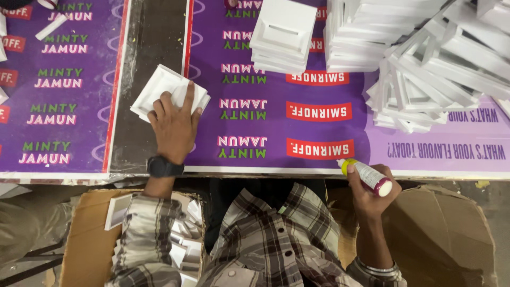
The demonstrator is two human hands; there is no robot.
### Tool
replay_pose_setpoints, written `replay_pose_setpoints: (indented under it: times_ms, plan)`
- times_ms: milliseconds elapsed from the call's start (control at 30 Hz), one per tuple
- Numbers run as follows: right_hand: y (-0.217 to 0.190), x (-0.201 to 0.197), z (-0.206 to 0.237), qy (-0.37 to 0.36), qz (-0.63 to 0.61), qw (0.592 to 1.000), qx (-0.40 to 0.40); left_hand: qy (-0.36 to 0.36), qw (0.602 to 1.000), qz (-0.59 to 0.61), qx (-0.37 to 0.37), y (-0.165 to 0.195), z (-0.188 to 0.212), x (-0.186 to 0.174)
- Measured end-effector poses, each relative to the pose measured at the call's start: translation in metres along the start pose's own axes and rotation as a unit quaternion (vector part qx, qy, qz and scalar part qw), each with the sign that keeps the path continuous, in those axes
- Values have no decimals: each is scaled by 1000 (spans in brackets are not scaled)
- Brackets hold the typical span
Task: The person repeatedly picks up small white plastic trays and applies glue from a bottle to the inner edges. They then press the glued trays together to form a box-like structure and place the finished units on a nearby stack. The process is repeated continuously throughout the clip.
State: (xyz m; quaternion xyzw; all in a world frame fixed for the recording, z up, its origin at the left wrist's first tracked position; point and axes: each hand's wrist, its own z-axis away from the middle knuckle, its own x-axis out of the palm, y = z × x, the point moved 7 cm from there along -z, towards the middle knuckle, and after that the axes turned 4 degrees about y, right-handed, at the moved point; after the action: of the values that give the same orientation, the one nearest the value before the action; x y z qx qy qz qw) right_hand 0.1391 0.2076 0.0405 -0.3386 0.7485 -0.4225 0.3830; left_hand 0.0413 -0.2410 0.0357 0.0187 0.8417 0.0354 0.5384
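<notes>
My left hand (174,123) lies flat on a small stack of white square foam frames (159,90) near the seam between two purple printed boards. A black watch is on that wrist. My right hand (369,194) holds a small glue bottle (367,177) with a yellow nozzle and a magenta base, at the table's front edge. The bottle lies tilted, nozzle pointing up-left.
A neat stack of white square frames (281,34) stands at the top middle. A large loose heap of white frames (425,58) fills the top right. An open cardboard box (85,239) with white pieces sits at my lower left, another box (446,234) at my lower right.
</notes>
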Motion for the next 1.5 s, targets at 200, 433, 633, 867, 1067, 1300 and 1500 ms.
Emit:
replay_pose_setpoints:
  times_ms: [200, 433, 633, 867, 1067, 1300, 1500]
  plan:
    - [3, 3, 2, -22, 9, 1000, -8, -19, 1000, -10, 5, 2, -3, 10]
    - [6, -5, 0, -8, 49, 999, -13, 13, 996, -89, 7, 16, 2, 7]
    - [6, -14, 0, 23, 52, 998, -12, -12, 1000, 11, 17, 67, -29, -7]
    - [-11, -16, 11, 23, 32, 999, -21, 70, 955, 177, 227, 187, -109, -15]
    - [-16, -21, 19, 37, 37, 998, -30, -20, 961, 140, 240, 210, -113, -4]
    - [6, -26, 7, 40, 11, 999, -15, -53, 910, 132, 388, 207, 10, 7]
    - [24, -31, 8, 35, 7, 999, 8, -163, 892, 266, 327, 185, 40, 9]
